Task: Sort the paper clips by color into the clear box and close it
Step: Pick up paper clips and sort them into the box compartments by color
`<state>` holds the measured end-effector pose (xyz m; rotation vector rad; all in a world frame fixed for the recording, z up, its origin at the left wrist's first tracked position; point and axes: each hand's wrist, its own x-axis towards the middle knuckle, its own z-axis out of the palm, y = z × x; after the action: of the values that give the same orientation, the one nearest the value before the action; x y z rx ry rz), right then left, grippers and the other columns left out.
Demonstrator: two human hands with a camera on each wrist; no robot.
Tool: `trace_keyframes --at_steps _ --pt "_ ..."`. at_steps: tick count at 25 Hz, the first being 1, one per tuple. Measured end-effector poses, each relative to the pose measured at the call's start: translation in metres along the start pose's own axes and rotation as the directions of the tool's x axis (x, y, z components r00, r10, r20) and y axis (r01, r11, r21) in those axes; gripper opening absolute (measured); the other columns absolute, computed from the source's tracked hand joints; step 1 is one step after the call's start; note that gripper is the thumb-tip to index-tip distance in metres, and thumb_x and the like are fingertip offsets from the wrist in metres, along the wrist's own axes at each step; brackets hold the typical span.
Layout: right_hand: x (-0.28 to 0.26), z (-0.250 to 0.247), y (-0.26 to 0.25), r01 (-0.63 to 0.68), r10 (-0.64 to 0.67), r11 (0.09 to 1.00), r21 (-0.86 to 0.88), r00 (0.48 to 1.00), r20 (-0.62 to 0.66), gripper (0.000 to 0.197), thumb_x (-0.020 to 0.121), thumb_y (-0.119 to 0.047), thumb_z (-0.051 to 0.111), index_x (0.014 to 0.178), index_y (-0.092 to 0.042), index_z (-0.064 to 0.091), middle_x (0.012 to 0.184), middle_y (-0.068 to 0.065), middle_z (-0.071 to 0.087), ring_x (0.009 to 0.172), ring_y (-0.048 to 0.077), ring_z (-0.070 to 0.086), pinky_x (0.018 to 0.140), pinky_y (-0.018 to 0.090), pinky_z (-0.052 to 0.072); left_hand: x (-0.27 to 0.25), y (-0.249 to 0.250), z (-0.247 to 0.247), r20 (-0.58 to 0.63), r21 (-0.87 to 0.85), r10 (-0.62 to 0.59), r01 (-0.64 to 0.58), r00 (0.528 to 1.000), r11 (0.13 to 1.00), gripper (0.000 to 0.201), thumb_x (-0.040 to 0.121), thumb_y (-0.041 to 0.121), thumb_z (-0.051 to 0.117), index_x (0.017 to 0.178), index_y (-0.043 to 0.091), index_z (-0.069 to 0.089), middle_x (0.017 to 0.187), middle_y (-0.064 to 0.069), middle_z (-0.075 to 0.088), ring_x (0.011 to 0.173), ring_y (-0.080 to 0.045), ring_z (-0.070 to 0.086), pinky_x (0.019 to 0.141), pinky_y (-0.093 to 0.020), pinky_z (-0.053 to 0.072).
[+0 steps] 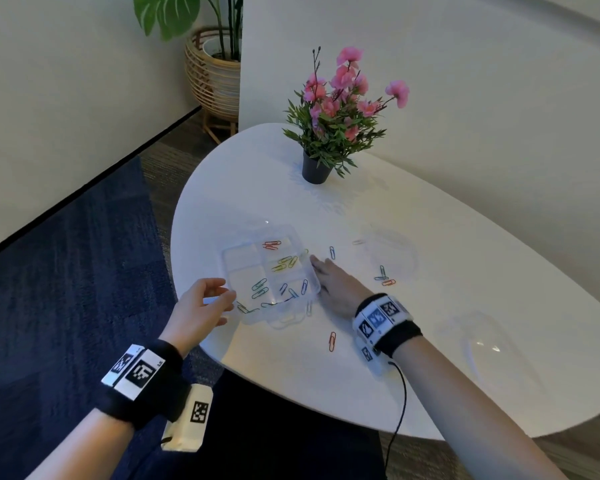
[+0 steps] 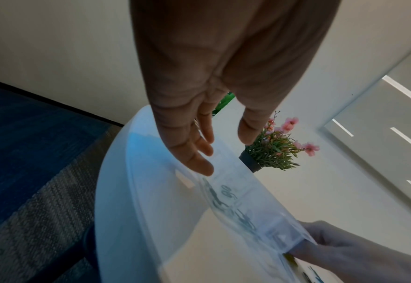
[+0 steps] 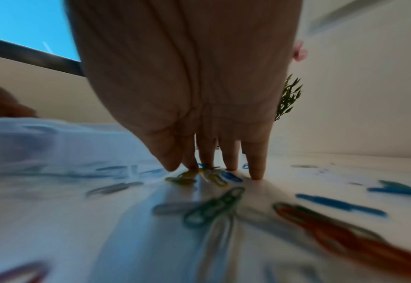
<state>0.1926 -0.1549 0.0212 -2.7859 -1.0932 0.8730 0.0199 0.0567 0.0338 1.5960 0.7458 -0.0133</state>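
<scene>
The clear divided box [image 1: 231, 268] lies open on the white table [image 1: 430, 375]. It holds red clips [image 1: 272, 244], yellow clips [image 1: 286, 263], green clips [image 1: 260, 287] and blue clips [image 1: 293, 289] in separate compartments. My left hand [image 1: 227, 296] hovers at the box's near left corner with relaxed fingers [image 2: 199, 164] and holds nothing. My right hand [image 1: 317, 266] lies flat against the box's right side, its straight fingertips [image 3: 256, 175] on the table by yellow [image 3: 185, 179] and blue clips [image 3: 231, 176]. Loose clips lie around: blue [image 1: 332, 252], red [image 1: 332, 341], a small mixed group [image 1: 383, 277].
A potted plant with pink flowers [image 1: 329, 140] stands at the back of the table. Two faint clear round items [image 1: 392, 254] [image 1: 492, 348] lie to the right. The table's curved edge runs just under my left hand, with dark carpet [image 1: 66, 254] below.
</scene>
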Motion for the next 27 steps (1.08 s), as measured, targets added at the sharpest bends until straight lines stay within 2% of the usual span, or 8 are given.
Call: trace_keyframes --at_steps 3,6,9,12,17,21,24,27 --pt "-0.020 0.020 0.000 0.091 -0.082 0.994 0.061 0.987 -0.141 0.047 0.094 -0.027 0.046 0.141 -0.021 0.043 0.156 0.008 0.024 0.143 0.027 0.022 0.118 0.043 0.022 0.005 0.004 0.004 0.012 0.066 -0.059 0.058 0.998 0.996 0.052 0.084 0.017 0.068 0.129 0.008 0.044 0.107 -0.004 0.056 0.094 -0.022 0.064 0.062 -0.026 0.056" --pt "-0.030 0.014 -0.006 0.070 -0.042 0.993 0.094 0.962 -0.270 0.029 0.088 -0.015 0.059 0.115 -0.013 0.069 0.134 0.014 0.049 0.122 0.031 0.045 0.104 0.033 0.036 0.019 0.011 0.004 -0.018 0.010 -0.094 0.094 0.995 0.996 0.049 0.085 0.007 0.065 0.130 0.004 0.044 0.105 -0.008 0.054 0.095 -0.025 0.061 0.057 -0.027 0.061" --pt "-0.038 0.004 -0.007 -0.008 0.061 0.986 0.166 0.945 -0.320 0.022 0.085 -0.006 0.063 0.106 -0.004 0.072 0.117 0.014 0.059 0.107 0.030 0.056 0.091 0.023 0.041 0.034 0.019 -0.001 -0.097 -0.041 -0.104 0.100 0.990 0.994 0.048 0.086 0.004 0.062 0.131 0.003 0.046 0.109 -0.013 0.053 0.098 -0.026 0.058 0.067 -0.033 0.062" --pt "-0.041 0.004 -0.007 -0.055 0.106 0.985 0.166 0.942 -0.319 0.020 0.087 -0.001 0.057 0.100 -0.001 0.072 0.110 0.016 0.063 0.104 0.029 0.059 0.088 0.027 0.046 0.037 0.023 -0.002 -0.152 -0.010 -0.083 0.083 0.985 0.997 0.047 0.086 0.009 0.063 0.130 0.004 0.046 0.112 -0.012 0.055 0.102 -0.025 0.060 0.071 -0.033 0.060" --pt "-0.046 0.007 -0.012 -0.119 0.142 0.985 0.122 0.968 -0.205 0.020 0.094 -0.006 0.044 0.107 0.000 0.057 0.112 0.021 0.058 0.103 0.032 0.054 0.080 0.031 0.041 0.003 0.036 0.009 -0.263 0.207 0.167 -0.113 0.950 0.972 0.041 0.090 0.024 0.058 0.128 0.011 0.048 0.109 0.003 0.055 0.092 -0.017 0.055 0.083 -0.031 0.046" --pt "-0.062 -0.011 -0.026 0.064 0.172 0.864 0.499 0.895 -0.412 0.014 0.085 -0.010 0.065 0.096 -0.005 0.071 0.095 0.009 0.071 0.082 0.015 0.061 0.076 0.021 0.045 -0.018 0.050 0.035 0.079 -0.101 0.056 -0.047 0.995 0.994 0.032 0.098 0.026 0.042 0.115 0.004 0.058 0.101 -0.011 0.064 0.078 -0.017 0.064 0.072 -0.026 0.054" --pt "-0.076 -0.030 -0.051 0.309 0.084 0.713 0.629 0.853 -0.515 0.017 0.075 -0.011 0.077 0.092 -0.008 0.075 0.085 0.006 0.074 0.076 0.014 0.067 0.073 0.021 0.055 -0.021 0.061 0.055 0.369 -0.279 -0.082 0.195 0.926 0.940 0.051 0.101 0.040 0.029 0.110 0.000 0.059 0.102 -0.018 0.068 0.087 -0.023 0.069 0.077 -0.027 0.059" --pt "-0.080 -0.041 -0.059 0.339 0.014 0.730 0.593 0.860 -0.509 0.027 0.070 -0.013 0.080 0.096 -0.010 0.074 0.085 0.003 0.074 0.076 0.007 0.069 0.071 0.015 0.054 -0.017 0.067 0.063 0.502 -0.427 -0.159 0.404 0.850 0.809 0.058 0.101 0.041 0.024 0.104 -0.004 0.061 0.092 -0.018 0.071 0.081 -0.022 0.073 0.072 -0.025 0.061"
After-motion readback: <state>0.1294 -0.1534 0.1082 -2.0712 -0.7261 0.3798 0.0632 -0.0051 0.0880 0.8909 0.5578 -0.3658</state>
